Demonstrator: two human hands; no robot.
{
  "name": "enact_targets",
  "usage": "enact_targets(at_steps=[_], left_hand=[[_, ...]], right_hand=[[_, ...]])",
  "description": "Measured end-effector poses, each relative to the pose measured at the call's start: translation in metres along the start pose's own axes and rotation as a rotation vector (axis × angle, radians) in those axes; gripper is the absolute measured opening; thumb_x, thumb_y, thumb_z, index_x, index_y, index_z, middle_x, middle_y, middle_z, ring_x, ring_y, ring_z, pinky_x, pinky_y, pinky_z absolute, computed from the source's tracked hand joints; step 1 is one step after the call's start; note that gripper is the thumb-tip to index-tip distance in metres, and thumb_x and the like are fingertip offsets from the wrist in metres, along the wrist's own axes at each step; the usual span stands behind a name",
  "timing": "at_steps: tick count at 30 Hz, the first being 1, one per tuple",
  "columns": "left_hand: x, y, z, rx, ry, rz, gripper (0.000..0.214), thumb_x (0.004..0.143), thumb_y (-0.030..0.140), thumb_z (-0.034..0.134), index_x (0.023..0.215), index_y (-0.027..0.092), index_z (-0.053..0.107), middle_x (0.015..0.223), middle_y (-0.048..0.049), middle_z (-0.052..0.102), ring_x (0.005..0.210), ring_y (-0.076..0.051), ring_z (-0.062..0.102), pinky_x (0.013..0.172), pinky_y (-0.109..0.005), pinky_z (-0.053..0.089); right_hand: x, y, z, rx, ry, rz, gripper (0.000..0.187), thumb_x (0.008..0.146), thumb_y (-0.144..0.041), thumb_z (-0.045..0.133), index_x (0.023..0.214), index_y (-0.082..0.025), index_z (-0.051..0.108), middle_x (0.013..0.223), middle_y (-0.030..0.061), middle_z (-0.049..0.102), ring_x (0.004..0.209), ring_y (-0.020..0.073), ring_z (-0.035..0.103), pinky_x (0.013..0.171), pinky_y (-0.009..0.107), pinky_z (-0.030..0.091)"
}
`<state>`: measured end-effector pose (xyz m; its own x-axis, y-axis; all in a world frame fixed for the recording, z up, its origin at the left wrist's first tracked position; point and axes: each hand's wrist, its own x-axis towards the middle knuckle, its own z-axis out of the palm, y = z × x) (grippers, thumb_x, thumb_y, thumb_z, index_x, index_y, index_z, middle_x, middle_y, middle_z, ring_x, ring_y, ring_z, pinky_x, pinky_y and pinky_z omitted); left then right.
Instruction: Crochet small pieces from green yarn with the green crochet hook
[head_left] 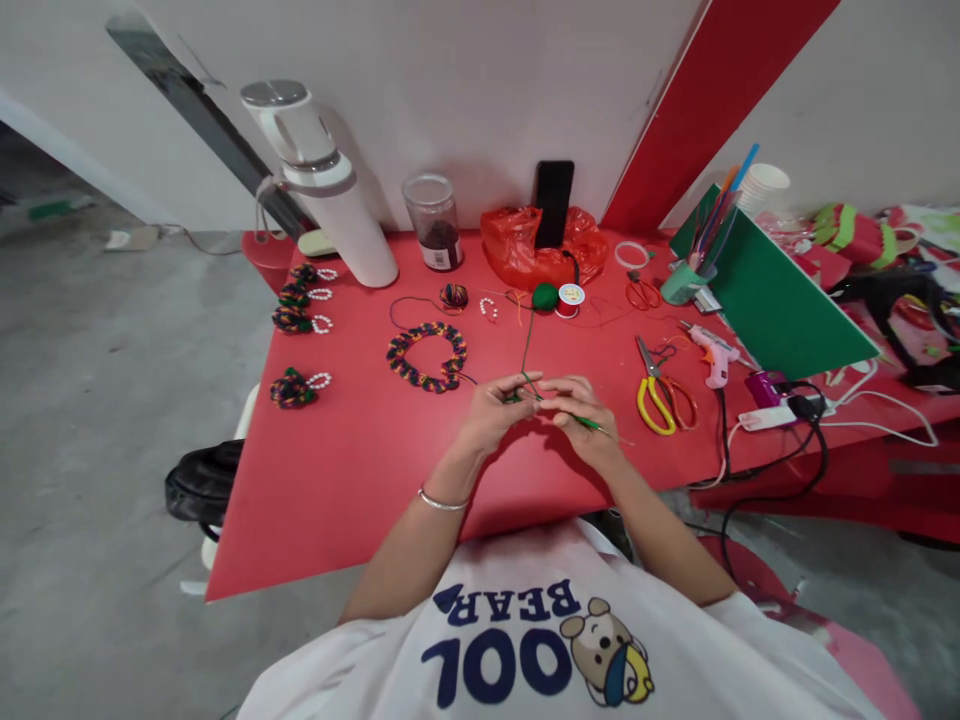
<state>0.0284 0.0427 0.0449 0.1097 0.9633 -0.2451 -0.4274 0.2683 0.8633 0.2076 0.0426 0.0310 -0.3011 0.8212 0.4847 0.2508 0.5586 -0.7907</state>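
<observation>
My left hand [489, 412] pinches a bit of green yarn [528, 345] over the red table [360, 500]. My right hand [592, 425] is closed round a crochet hook with a green handle [588, 423], its tip meeting the yarn between both hands. From there the strand runs up to a green yarn ball [545, 297], beside a spool of red thread [571, 297]. Left of my hands lies a multicoloured crocheted ring [394, 352]. The small stitches at my fingertips are partly hidden.
Several yarn pieces with white bead loops [294, 388] line the left side. Yellow-and-red-handled scissors [656, 395], a pink glue gun [716, 357] and a power strip [772, 415] lie right. A white flask [349, 225], jar [433, 225] and phone [553, 205] stand behind.
</observation>
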Motion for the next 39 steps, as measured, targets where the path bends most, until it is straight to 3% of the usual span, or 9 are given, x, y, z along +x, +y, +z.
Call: enact_targets(at_steps=[6, 9, 13, 19, 25, 39], left_hand=[[0.003, -0.010, 0.009, -0.016, 0.148, 0.058, 0.056, 0.056, 0.019, 0.088, 0.110, 0.012, 0.076, 0.067, 0.0026, 0.068, 0.058, -0.008, 0.058, 0.061, -0.021, 0.046], [0.003, -0.009, 0.006, -0.104, 0.111, 0.003, 0.058, 0.053, 0.023, 0.091, 0.108, 0.012, 0.076, 0.066, 0.0021, 0.069, 0.055, -0.007, 0.057, 0.056, -0.020, 0.045], [0.001, 0.001, -0.003, -0.133, 0.007, -0.089, 0.056, 0.052, 0.025, 0.095, 0.104, 0.013, 0.078, 0.067, 0.0000, 0.069, 0.047, -0.005, 0.050, 0.045, -0.018, 0.032], [-0.002, 0.012, -0.008, -0.074, -0.038, -0.106, 0.044, 0.051, 0.023, 0.096, 0.091, 0.011, 0.081, 0.069, -0.0055, 0.072, 0.050, -0.007, 0.052, 0.045, -0.020, 0.031], [-0.001, 0.011, -0.007, -0.036, -0.041, -0.112, 0.040, 0.051, 0.023, 0.095, 0.087, 0.011, 0.081, 0.073, -0.0072, 0.074, 0.055, -0.009, 0.057, 0.051, -0.022, 0.036], [0.001, 0.009, -0.012, -0.007, -0.075, -0.169, 0.039, 0.052, 0.023, 0.092, 0.088, 0.011, 0.082, 0.070, -0.0082, 0.073, 0.056, -0.012, 0.058, 0.049, -0.023, 0.032]], right_hand=[[-0.004, 0.001, 0.015, -0.287, 0.119, -0.113, 0.026, 0.097, -0.049, 0.061, 0.115, -0.038, 0.076, 0.117, 0.0040, 0.077, 0.109, 0.0250, 0.064, 0.101, 0.049, 0.051], [-0.005, 0.002, 0.022, -0.297, 0.169, -0.149, 0.025, 0.097, -0.046, 0.062, 0.117, -0.039, 0.075, 0.121, 0.0042, 0.076, 0.108, 0.0246, 0.066, 0.103, 0.049, 0.049], [-0.002, 0.001, 0.020, -0.152, 0.166, -0.102, 0.033, 0.098, -0.057, 0.055, 0.110, -0.037, 0.077, 0.112, 0.0042, 0.078, 0.104, 0.0245, 0.069, 0.101, 0.051, 0.051], [0.011, 0.010, -0.011, 0.243, -0.027, 0.096, 0.037, 0.095, -0.060, 0.059, 0.098, -0.028, 0.078, 0.101, 0.0063, 0.080, 0.101, 0.0240, 0.073, 0.095, 0.045, 0.057], [0.021, 0.011, -0.034, 0.327, -0.208, 0.134, 0.031, 0.097, -0.052, 0.061, 0.098, -0.028, 0.079, 0.102, 0.0055, 0.080, 0.105, 0.0228, 0.073, 0.101, 0.043, 0.055], [0.033, 0.011, -0.052, 0.426, -0.429, 0.108, 0.027, 0.100, -0.045, 0.059, 0.101, -0.026, 0.078, 0.109, 0.0078, 0.080, 0.108, 0.0230, 0.071, 0.103, 0.044, 0.051]])
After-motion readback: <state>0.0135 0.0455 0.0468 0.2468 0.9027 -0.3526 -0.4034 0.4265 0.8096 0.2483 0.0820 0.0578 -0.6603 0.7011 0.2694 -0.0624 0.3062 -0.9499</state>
